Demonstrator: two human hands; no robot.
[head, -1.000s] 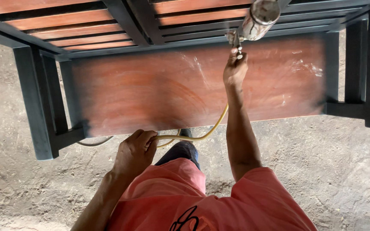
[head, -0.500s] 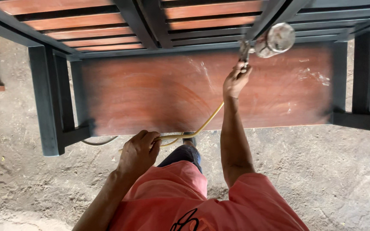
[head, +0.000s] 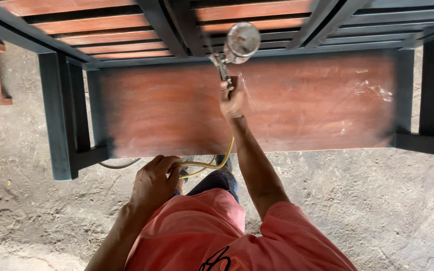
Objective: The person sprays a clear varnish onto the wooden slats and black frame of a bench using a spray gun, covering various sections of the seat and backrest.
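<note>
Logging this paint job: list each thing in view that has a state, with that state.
Spray gun: held up at arm's length, metal cup on top.
Right hand: closed on the gun's grip.
Left hand: closed on the yellow hose, which hangs slack.
Wooden panel: reddish-brown, glossy, pale scuffs at right.
Bench frame: dark, standing on the concrete floor.

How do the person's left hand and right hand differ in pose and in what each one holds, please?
The right hand is stretched out at arm's length over the reddish wooden panel, while the left hand stays bent close to the body. The right hand grips a metal spray gun pointing away; the left hand curls its fingers round the yellow hose. Both are bare and closed on something.
</note>
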